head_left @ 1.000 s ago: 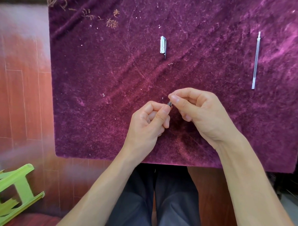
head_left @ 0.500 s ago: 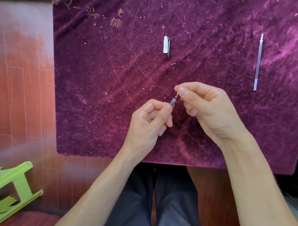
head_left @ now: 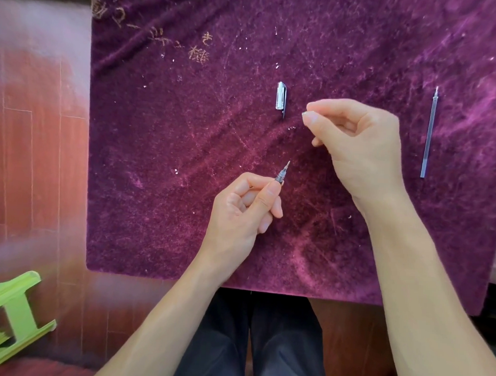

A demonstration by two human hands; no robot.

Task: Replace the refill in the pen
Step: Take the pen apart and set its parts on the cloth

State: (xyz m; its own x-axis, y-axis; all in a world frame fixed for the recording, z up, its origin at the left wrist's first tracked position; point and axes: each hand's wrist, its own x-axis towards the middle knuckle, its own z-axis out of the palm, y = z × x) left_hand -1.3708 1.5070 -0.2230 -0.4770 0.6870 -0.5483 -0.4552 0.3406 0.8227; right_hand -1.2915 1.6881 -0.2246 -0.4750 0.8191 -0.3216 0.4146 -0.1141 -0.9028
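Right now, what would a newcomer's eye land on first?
The left hand at centre, gripping a pen whose tip pokes out of the fist, with the right hand, fingertips pinched, up and right of it. Then the cap mid-table and the refill at far right, both lying on the purple cloth.

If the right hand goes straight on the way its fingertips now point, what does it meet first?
Probably the cap, which lies on the cloth just left of the fingertips of the right hand. The hand's height above the cloth is unclear, so it might pass over.
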